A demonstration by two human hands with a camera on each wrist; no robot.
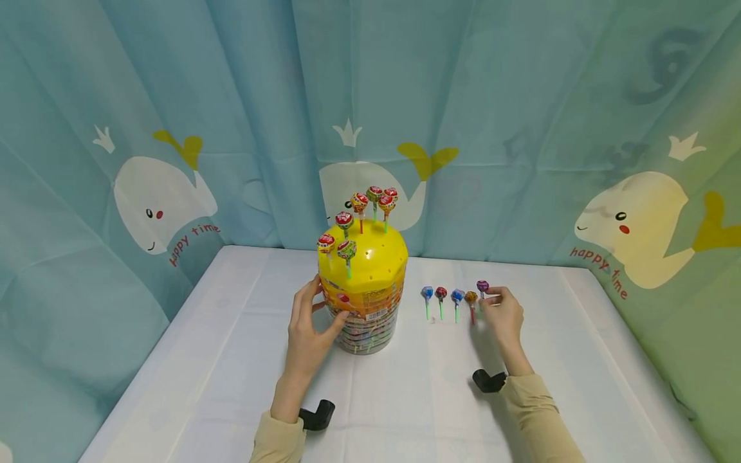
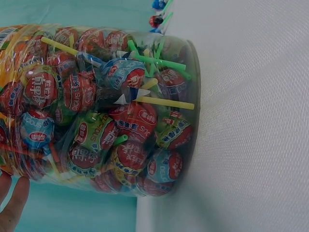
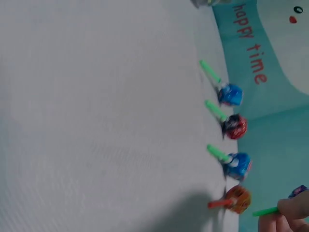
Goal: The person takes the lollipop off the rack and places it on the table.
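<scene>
A clear plastic jar [image 1: 365, 331] packed with wrapped lollipops stands upright under a yellow domed lid [image 1: 379, 257]. Several lollipops [image 1: 359, 202] stick up from holes in that lid. My left hand [image 1: 309, 328] holds the jar's left side, thumb across the front; only some fingertips [image 2: 17, 203] show in the left wrist view. To the right, my right hand [image 1: 503, 318] pinches a purple lollipop [image 1: 482, 285] by its green stick [image 3: 265, 211]. Beside it an orange lollipop [image 1: 471, 298] with a red stick lies on the table.
Left of the orange lollipop, two blue lollipops [image 1: 427, 294] and a red one [image 1: 441, 293] lie in a row on the white table [image 1: 405, 405]. A teal curtain [image 1: 260, 96] with whale prints hangs behind. Black wrist mounts [image 1: 317, 416] sit on both arms.
</scene>
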